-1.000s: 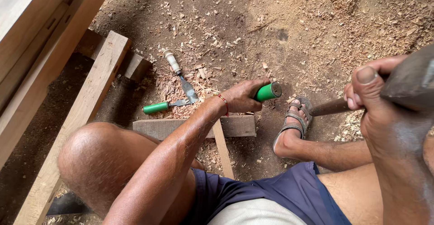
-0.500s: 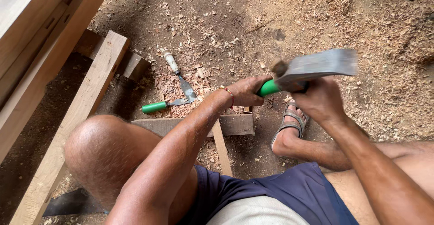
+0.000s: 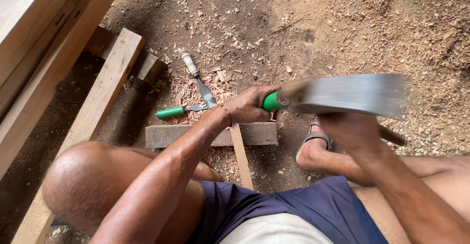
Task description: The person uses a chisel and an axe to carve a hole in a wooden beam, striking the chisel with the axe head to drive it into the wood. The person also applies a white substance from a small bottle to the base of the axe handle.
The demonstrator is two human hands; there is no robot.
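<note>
Green-handled chisel (image 3: 272,100) in left hand (image 3: 250,105), mallet (image 3: 352,93) in right hand (image 3: 348,129).

Person, seated: bare arms and legs; dark navy-blue cloth shorts (image 3: 293,207); pale grey-white garment (image 3: 274,231) at waist; thin red-and-white beaded wristband (image 3: 226,115) on left wrist; grey strapped sandal (image 3: 313,135) on foot.
</note>
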